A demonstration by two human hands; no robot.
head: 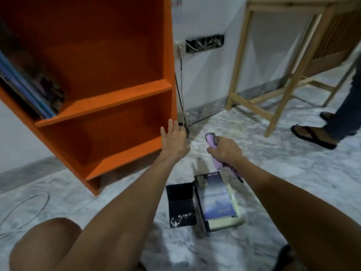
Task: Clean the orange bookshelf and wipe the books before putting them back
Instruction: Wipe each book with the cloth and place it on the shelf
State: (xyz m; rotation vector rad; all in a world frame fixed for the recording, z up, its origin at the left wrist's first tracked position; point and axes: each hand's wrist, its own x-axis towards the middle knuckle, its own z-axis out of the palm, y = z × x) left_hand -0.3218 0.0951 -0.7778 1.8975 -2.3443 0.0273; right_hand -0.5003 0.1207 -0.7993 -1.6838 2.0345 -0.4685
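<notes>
- The bookshelf is bright orange.
- The cloth is light purple.
- The floor is grey and white, like marble.
- One book is black.

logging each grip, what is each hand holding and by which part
The right hand grips the purple cloth around its bunched middle, both ends sticking out. The left hand holds nothing, fingers straight by the orange bookshelf.

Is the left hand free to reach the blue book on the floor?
Likely yes: the left hand is open and holds nothing, and the blue book lies uncovered on the floor.
</notes>
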